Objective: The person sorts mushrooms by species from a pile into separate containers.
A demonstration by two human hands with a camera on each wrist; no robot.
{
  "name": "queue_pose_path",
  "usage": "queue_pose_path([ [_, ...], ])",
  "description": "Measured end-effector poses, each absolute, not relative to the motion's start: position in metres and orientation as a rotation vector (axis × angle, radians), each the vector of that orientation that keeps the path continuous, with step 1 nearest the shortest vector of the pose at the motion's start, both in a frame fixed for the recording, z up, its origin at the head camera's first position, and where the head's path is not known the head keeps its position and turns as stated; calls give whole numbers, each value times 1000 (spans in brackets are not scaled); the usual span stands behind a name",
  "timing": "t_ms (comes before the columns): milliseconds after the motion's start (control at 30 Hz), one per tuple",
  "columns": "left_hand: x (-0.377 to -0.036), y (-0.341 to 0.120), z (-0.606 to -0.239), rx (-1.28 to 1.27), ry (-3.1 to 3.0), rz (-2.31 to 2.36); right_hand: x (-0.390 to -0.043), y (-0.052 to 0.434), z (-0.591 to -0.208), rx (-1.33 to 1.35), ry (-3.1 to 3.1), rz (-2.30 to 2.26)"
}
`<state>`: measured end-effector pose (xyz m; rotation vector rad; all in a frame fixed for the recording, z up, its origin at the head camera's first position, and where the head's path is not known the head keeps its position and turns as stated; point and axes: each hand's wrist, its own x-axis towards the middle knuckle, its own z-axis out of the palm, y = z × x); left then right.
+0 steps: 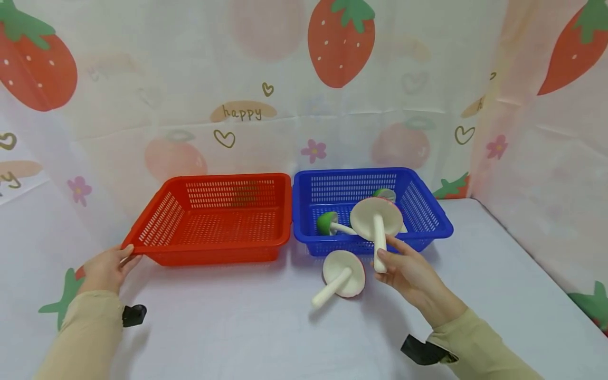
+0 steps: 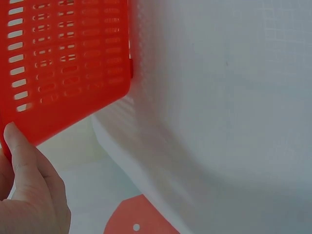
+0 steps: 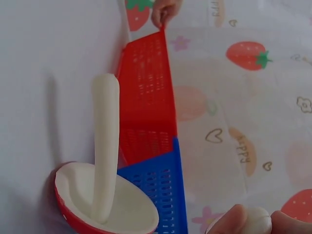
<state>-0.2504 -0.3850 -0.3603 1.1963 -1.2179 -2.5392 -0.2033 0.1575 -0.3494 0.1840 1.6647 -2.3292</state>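
Observation:
My left hand [image 1: 106, 269] pinches the near left corner of the red basket [image 1: 223, 256]; in the left wrist view the thumb and fingers [image 2: 34, 180] clasp its rim. My right hand [image 1: 413, 277] holds a toy mushroom [image 1: 379, 232] by its white stem, cap up, over the near rim of the blue basket [image 1: 328, 245]. Just left of that hand, another toy mushroom [image 1: 344, 274] lies on the table, its pale underside facing up and a red cap edge showing in the right wrist view [image 3: 107, 195]. Inside the blue basket are a green-capped mushroom [image 1: 326, 223] and a second green one [image 1: 385, 194], partly hidden.
The two baskets stand side by side against a fruit-printed curtain [image 1: 266, 142]. A white cloth [image 1: 228, 327] covers the table, whose right edge meets another printed curtain [image 1: 541, 190]. Black straps [image 1: 134, 315] hang at both sleeve cuffs.

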Motion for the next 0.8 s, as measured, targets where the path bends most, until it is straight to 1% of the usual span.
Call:
queue_pose_path([
  [333, -251, -384, -360, 1217, -1210, -2520, -214, 145, -336, 162, 1673, -2334],
  [500, -250, -385, -359, 1186, -1174, -2538, -219, 137, -330, 154, 1672, -2334],
  [633, -249, -384, -359, 1154, -1207, -2546, -223, 128, -329, 156, 1654, -2332],
  [800, -250, -383, -359, 1178, -1243, -2519, -229, 120, -330, 163, 1651, -2320],
])
